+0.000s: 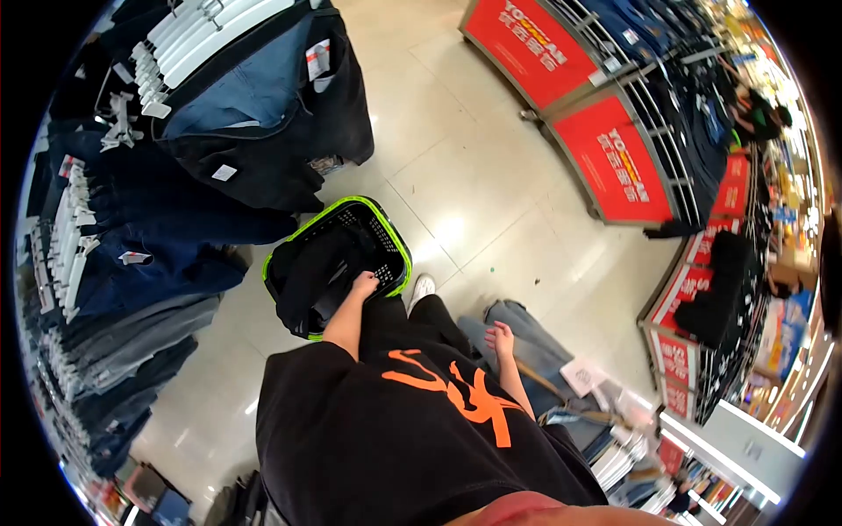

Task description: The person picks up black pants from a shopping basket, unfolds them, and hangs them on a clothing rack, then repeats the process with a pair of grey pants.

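Observation:
My left hand [365,283] is closed at the near side of a black shopping basket [383,230] with a bright green rim; its grip on the basket is partly hidden by the fingers. Black clothing [326,263] lies bunched in the basket and hangs over its left edge. On the other side of my body, my right hand [500,338] is empty, its fingers loosely bent and apart. Just beyond it hang light blue-grey jeans [531,337].
Dark jeans [263,105] on white hangers [197,31] line the left side, close to the basket. Red-panelled display bins [612,158] heaped with dark clothes stand at the right. Pale tiled floor [447,167] runs between them. A person [765,114] is far right.

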Motion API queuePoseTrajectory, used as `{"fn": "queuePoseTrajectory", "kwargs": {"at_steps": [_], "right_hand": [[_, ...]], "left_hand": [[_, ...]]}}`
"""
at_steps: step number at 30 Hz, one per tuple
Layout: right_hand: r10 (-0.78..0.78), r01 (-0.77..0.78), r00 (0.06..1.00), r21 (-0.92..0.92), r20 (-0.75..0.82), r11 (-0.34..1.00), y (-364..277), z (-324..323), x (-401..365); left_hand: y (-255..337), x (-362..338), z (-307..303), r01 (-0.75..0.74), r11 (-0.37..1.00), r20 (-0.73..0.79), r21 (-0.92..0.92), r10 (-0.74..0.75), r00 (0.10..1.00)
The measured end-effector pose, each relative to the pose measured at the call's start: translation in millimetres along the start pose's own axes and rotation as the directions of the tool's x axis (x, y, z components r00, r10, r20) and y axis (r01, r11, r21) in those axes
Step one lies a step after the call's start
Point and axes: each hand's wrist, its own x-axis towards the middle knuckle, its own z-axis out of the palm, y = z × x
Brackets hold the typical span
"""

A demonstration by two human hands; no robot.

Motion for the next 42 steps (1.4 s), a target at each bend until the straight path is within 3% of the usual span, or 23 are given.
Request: {"fn": "queuePoseTrajectory", "kwargs": {"at_steps": [2,4,6,8,10,12,14,15,16,18,19,21,22,23,25,29,34,36,38,39,40,41,42], "right_hand": [[0.010,-0.006,0.997,-0.056,0.075,0.998,-23,0,19],[-0.011,0.048,0.980,-0.183,0.198,0.982,-32,1,43],[0.059,0.031,0.958,-0.309,0.280,0.950,-48,8,58],[0.068,0.064,0.936,-0.357,0.346,0.932,-56,13,77],[0.105,0.009,0.945,-0.347,0.309,0.938,-59,21,98],[0.121,-0.008,0.948,-0.361,0.293,0.933,-60,27,114],[0.134,-0.021,0.952,-0.378,0.276,0.926,-61,30,125],[0.120,0.011,0.942,-0.388,0.313,0.922,-62,33,128],[0.106,0.047,0.928,-0.396,0.356,0.917,-64,38,132],[0.148,0.025,0.915,-0.419,0.376,0.908,-82,47,126],[0.139,0.056,0.898,-0.422,0.418,0.905,-90,55,123],[0.119,0.112,0.867,-0.423,0.483,0.899,-103,73,119],[0.079,0.213,0.819,-0.428,0.569,0.878,-109,84,116],[0.047,0.310,0.760,-0.425,0.648,0.850,-117,95,109],[0.089,0.428,0.622,-0.433,0.778,0.794,-132,128,91],[0.147,0.706,0.195,-0.242,0.970,0.665,-132,196,39],[0.382,0.862,-0.013,-0.183,0.924,0.472,-136,247,-79],[0.315,0.904,-0.018,-0.120,0.949,0.410,-125,254,-122],[0.220,0.899,-0.078,-0.027,0.972,0.437,-103,264,-151],[0.196,0.885,-0.099,-0.004,0.976,0.465,-84,274,-154],[0.030,0.840,-0.154,0.115,0.988,0.530,-65,283,-161],[-0.063,0.830,-0.109,0.126,0.992,0.544,-45,296,-163],[-0.154,0.818,-0.061,0.138,0.986,0.559,-22,308,-166]], "left_hand": [[-26,62,54,0.012,0.996,-0.067,-0.090,-0.018,0.998],[28,31,53,0.099,0.960,-0.076,-0.261,-0.123,0.990],[23,62,77,0.255,0.926,-0.012,-0.278,-0.268,0.963],[21,78,99,0.285,0.910,0.001,-0.300,-0.299,0.954],[21,91,114,0.210,0.897,-0.051,-0.388,-0.249,0.967],[30,104,117,0.371,0.845,0.064,-0.385,-0.376,0.924],[30,117,118,0.328,0.742,0.159,-0.585,-0.292,0.943],[31,118,119,0.346,0.811,0.057,-0.471,-0.364,0.930],[25,117,119,0.350,0.803,0.054,-0.482,-0.371,0.927],[9,112,115,0.187,0.726,0.112,-0.662,-0.150,0.982],[14,94,113,0.065,0.629,-0.003,-0.775,-0.105,0.994],[37,44,83,0.023,0.704,-0.073,-0.710,-0.106,0.992],[40,24,76,0.004,0.745,-0.112,-0.667,-0.105,0.988],[35,14,72,-0.012,0.830,-0.253,-0.558,-0.156,0.955],[24,-20,61,-0.064,0.784,-0.308,-0.617,-0.166,0.937],[25,-119,-1,-0.180,0.814,-0.522,-0.553,-0.169,0.836],[-16,-196,-41,-0.306,0.741,-0.686,-0.597,-0.274,0.673],[-42,-202,-46,-0.384,0.706,-0.734,-0.594,-0.281,0.618],[-42,-223,-61,-0.403,0.708,-0.734,-0.579,-0.238,0.637],[-59,-218,-63,-0.452,0.713,-0.742,-0.536,-0.143,0.655],[-63,-227,-70,-0.453,0.708,-0.702,-0.542,-0.086,0.707],[-62,-245,-81,-0.453,0.705,-0.668,-0.545,-0.039,0.743],[-89,-231,-80,-0.367,0.911,-0.790,-0.188,0.082,0.607]]}}
